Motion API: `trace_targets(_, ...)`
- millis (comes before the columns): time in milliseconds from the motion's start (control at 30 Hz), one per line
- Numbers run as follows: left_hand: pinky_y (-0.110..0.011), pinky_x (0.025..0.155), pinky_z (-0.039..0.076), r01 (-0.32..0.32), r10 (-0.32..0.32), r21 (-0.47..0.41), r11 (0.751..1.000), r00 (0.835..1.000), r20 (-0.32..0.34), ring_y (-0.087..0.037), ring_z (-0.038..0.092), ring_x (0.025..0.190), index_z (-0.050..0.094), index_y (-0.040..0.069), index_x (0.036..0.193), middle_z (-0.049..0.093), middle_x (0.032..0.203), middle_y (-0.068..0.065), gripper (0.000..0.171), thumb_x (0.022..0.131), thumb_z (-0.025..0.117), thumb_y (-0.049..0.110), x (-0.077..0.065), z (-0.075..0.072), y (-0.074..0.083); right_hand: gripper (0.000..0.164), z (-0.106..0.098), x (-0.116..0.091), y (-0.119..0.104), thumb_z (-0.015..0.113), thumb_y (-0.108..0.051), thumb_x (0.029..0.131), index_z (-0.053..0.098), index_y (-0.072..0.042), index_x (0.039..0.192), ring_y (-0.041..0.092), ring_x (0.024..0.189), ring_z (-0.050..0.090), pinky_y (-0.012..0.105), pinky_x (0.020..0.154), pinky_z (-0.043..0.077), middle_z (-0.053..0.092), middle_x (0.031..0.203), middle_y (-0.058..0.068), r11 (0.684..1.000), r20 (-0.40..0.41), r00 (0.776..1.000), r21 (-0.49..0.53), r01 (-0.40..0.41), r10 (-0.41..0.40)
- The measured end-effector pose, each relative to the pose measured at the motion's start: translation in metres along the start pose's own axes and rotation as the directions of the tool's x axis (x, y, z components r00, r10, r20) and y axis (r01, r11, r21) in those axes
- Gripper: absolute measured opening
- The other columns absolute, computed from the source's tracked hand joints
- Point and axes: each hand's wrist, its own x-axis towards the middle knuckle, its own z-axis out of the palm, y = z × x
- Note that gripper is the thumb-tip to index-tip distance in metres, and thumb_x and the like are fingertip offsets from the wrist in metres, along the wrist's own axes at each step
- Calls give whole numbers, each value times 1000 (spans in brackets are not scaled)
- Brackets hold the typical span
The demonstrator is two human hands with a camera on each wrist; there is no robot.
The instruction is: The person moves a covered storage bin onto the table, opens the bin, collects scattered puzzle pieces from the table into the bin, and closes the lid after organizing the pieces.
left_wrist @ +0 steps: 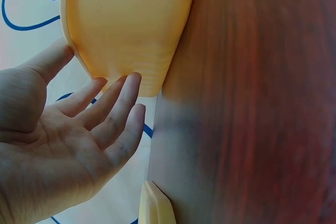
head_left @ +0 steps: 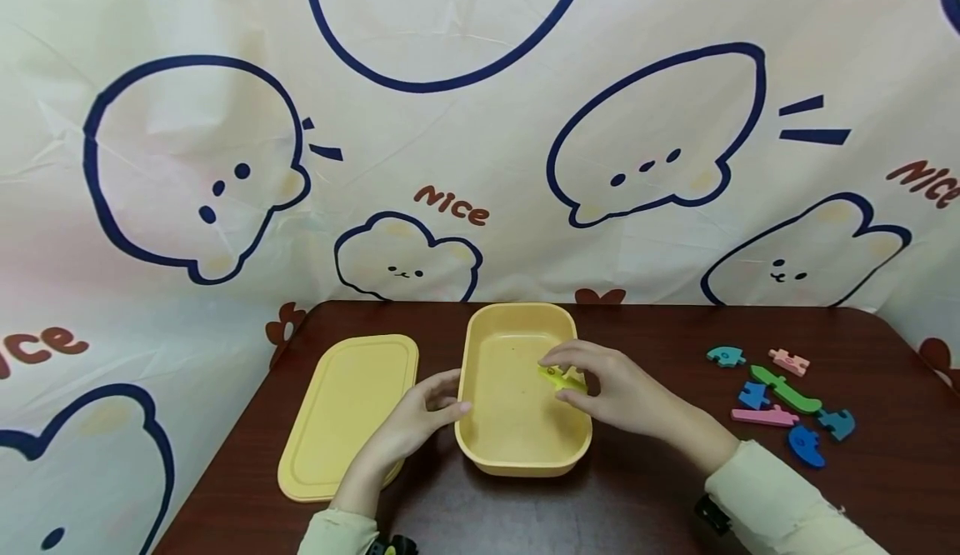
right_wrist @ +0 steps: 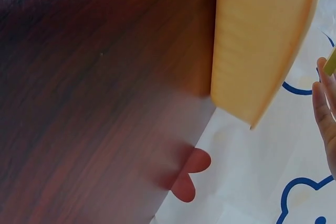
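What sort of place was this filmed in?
Probably a makeshift tabletop recording area indoors, though the wider room isn't shown: a cartoon-printed backdrop hangs behind a dark table, which holds a yellow box and scattered puzzle pieces.

The yellow box (head_left: 498, 422) can be entered from above at its front half; over the right wall, entry is obstructed by the right hand (head_left: 611, 384) and the yellow-green puzzle piece (head_left: 564, 379). The left rim is blocked by the left hand (head_left: 423, 412). Toward the scattered puzzle pieces (head_left: 786, 390), the desk (head_left: 637, 488) is spanned by the right forearm (head_left: 697, 434).
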Motion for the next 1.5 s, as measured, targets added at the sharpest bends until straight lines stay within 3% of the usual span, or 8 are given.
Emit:
trace_targets(133, -44, 92, 48, -1, 1, 6, 1000, 1000, -2, -34, 59, 113, 46, -7, 142, 54, 135, -26, 55, 95, 67, 12, 0, -1, 0, 42, 3, 0, -1, 80, -4, 82, 68, -12, 122, 11, 101, 61, 32, 85, 54, 65, 121, -1, 1000, 8, 1000, -6, -1, 1)
trace_targets(400, -45, 92, 49, -7, 7, 2, 1000, 1000, -2, -34, 59, 113, 46, -6, 142, 55, 135, -26, 56, 95, 68, 14, -2, -1, 0, 40, 11, -3, -1, 79, -4, 84, 68, -11, 121, 12, 100, 61, 35, 82, 54, 64, 121, -1, 1000, 16, 1000, 12, 5, -5)
trace_targets(767, -45, 92, 49, -2, 2, -2, 1000, 1000, -1, -34, 59, 114, 46, -5, 143, 54, 136, -25, 56, 95, 68, 15, -2, -1, -1, 38, 27, -6, 6, 80, -2, 82, 68, -9, 118, 10, 96, 61, 35, 81, 54, 65, 116, -1, 994, -20, 995, 34, 101, -101)
trace_targets(1100, -43, 91, 50, -4, 4, -2, 1000, 1000, -1, -34, 59, 114, 48, -5, 142, 56, 134, -24, 56, 94, 70, 16, -1, -1, -2, 34, 33, -8, 3, 79, -7, 85, 70, -13, 117, 9, 98, 60, 32, 83, 53, 65, 116, -5, 998, 33, 999, 69, 11, -13)
trace_targets(1500, -43, 91, 50, -2, 2, 3, 1000, 1000, -2, -33, 60, 112, 47, -5, 142, 56, 134, -24, 57, 94, 70, 16, -2, -1, 1, 32, 39, -8, 3, 79, -9, 85, 71, -15, 115, 8, 101, 60, 30, 86, 52, 64, 116, -8, 997, 69, 997, 65, -30, 26)
